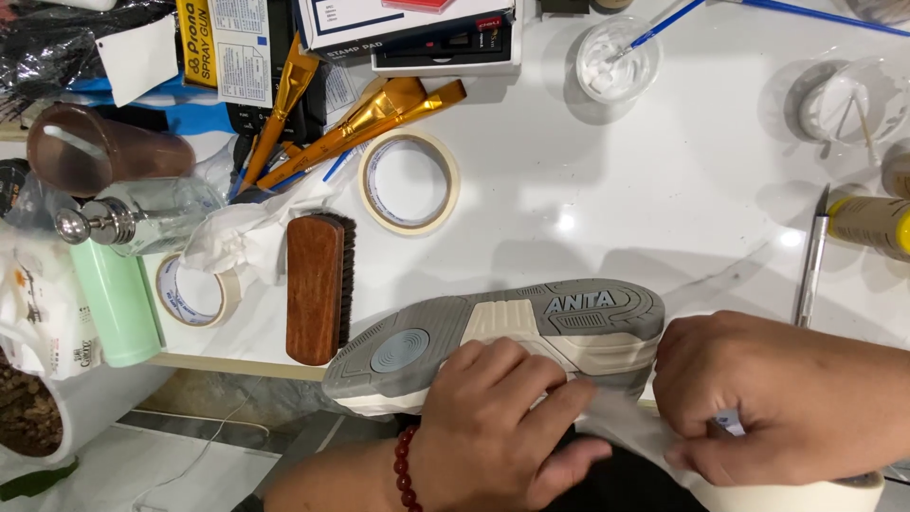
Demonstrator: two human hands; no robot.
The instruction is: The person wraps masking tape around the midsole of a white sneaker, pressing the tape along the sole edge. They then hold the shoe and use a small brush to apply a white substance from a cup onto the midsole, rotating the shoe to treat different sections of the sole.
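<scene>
I see the left hand point(498, 427) pressed flat along the side of a grey and cream rubber-soled sneaker point(502, 337), which lies on its side with the sole facing up at the near edge of the white glossy table point(664, 190). The fingers point(531, 379) are spread over the shoe's edge — holding it down rather than curled round it. A dark red bead bracelet point(406, 469) sits on that wrist.

Just beside it, the right hand point(768, 398) pinches a strip of pale masking tape point(626, 422) that runs from the shoe's side to a roll of the same tape point(796, 493) under the palm. The thumb and forefinger are closed tight on the strip.

Beyond the left hand, past the toe of the shoe, lies a brown wooden shoe brush point(315, 284), with two more beige tape rolls point(409, 180) near it — one further out, one off to the side. Gold-ferruled flat paintbrushes point(370, 118) fan out well beyond the grip. Above the right hand, a slim silver craft knife point(811, 261) lies on the table, and further off stands a clear plastic cup of white paste point(616, 66) with a blue stick in it.
</scene>
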